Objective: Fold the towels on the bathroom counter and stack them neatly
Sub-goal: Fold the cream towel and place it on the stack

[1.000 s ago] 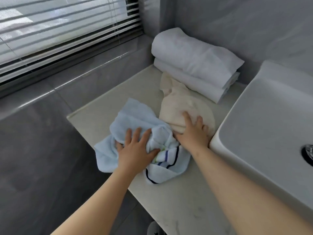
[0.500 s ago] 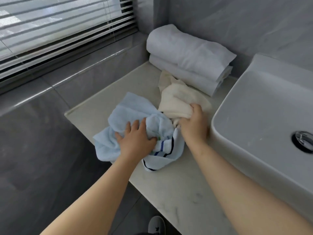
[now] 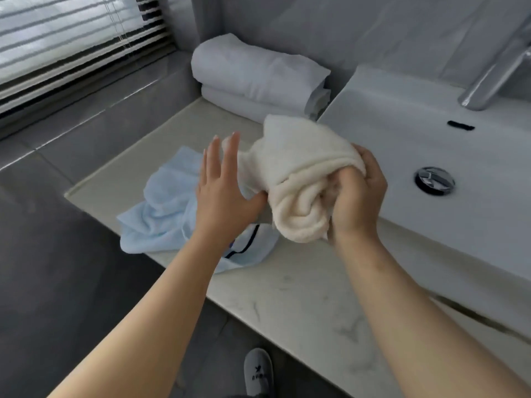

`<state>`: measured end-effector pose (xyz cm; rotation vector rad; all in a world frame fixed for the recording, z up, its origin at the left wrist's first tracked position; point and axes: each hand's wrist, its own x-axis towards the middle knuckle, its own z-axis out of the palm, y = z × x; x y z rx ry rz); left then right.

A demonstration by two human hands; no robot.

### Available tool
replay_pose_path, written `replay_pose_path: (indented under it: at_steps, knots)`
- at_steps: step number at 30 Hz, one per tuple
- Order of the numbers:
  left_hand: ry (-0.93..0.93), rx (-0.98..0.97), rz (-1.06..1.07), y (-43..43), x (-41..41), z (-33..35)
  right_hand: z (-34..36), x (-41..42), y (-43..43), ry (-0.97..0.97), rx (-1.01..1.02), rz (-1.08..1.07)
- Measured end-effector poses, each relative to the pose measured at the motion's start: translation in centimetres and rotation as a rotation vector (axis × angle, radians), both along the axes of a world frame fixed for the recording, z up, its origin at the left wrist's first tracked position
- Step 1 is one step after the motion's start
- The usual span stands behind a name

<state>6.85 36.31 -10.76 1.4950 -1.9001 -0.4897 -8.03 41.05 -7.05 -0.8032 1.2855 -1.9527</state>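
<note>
Head view: our right hand (image 3: 357, 196) grips the bunched cream towel (image 3: 298, 179) above the counter (image 3: 287, 288); our left hand (image 3: 222, 191), fingers straight, touches it. Blue towel (image 3: 163, 208) lies crumpled below.

This is a bathroom, likely in a home or hotel. A white rectangular basin (image 3: 431, 156) with a chrome drain (image 3: 434, 179) and a chrome tap (image 3: 494, 81) sits on a pale marble-look counter (image 3: 301, 297). Grey tiled walls (image 3: 344, 30) surround it, folded white towels (image 3: 258, 79) are stacked in the corner, and slatted blinds (image 3: 71, 38) cover a window. A grey slipper (image 3: 257, 372) shows on the dark floor.
</note>
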Motion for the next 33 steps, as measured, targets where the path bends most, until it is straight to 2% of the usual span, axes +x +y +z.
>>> replay_pose_path:
  at_steps: [5, 8, 13, 22, 27, 30, 33]
  knots:
    - [-0.049, 0.021, -0.133, 4.4, -6.5, -0.6, -1.4, -6.7, 6.1, -0.140, 0.020, 0.015]
    - [0.034, -0.060, -0.199, 7.9, -11.3, -1.2, -2.0, -11.6, 10.1, -0.191, 0.002, -0.037]
    - [0.135, -0.107, -0.190, 15.1, -19.8, -1.8, -3.0, -19.3, 17.1, -0.277, -0.058, -0.116]
    - [0.188, -0.020, -0.294, 26.6, -31.2, -3.9, -6.5, -29.6, 29.4, 0.022, 0.177, -0.424]
    - [0.069, 0.069, -0.394, 29.6, -34.0, -5.5, -9.7, -32.0, 32.8, 0.112, 0.313, -0.575]
    - [-0.027, 0.096, -0.444, 30.4, -34.8, -7.2, -12.0, -32.5, 34.4, 0.159, 0.380, -0.606]
    - [-0.052, 0.067, -0.468, 30.9, -34.7, -8.9, -14.3, -31.7, 36.0, 0.260, 0.397, -0.541]
